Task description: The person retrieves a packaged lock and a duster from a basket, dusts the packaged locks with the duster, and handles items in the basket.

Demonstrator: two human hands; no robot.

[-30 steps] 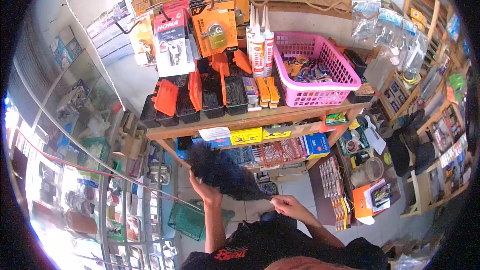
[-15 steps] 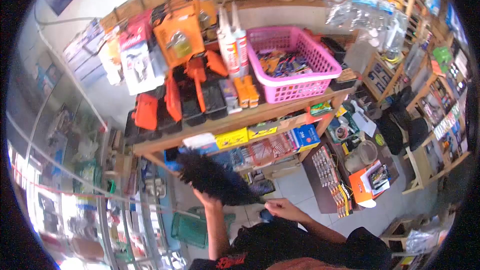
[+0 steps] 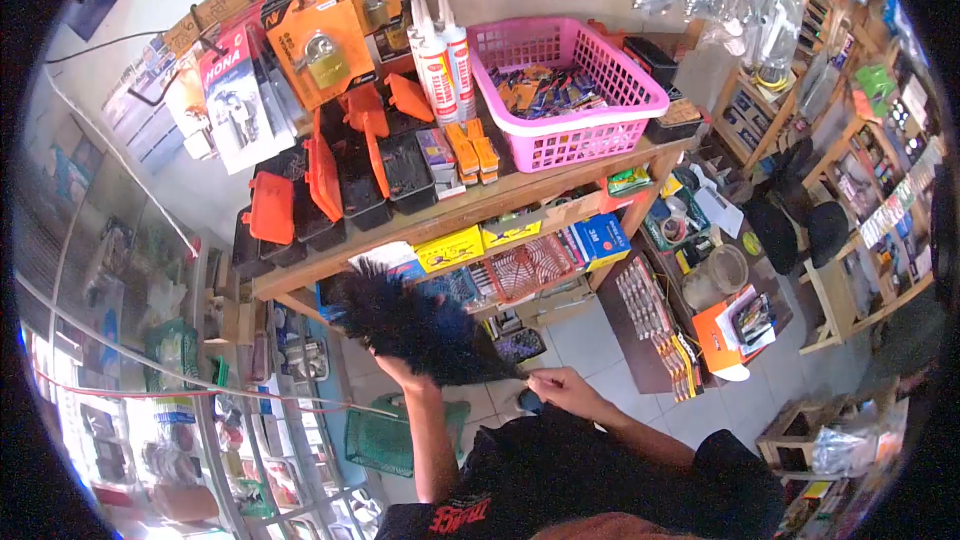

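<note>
Black and tapering, the feather duster (image 3: 415, 328) is taken up, not yet set down. The bare right hand's (image 3: 568, 393) grip pinches its narrow end at four o'clock; the bare left hand (image 3: 403, 372) meets the feathers, its grip hidden. The long axis slants, plumes toward ten. Beyond stands the brown wooden worktop (image 3: 560, 175).

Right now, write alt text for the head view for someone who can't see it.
The right hand grips the narrow end of a black feathery duster, the left hand against its bushy part. Beyond it, a wooden shelf holds a pink basket, sealant tubes and black bins with orange lids.
</note>
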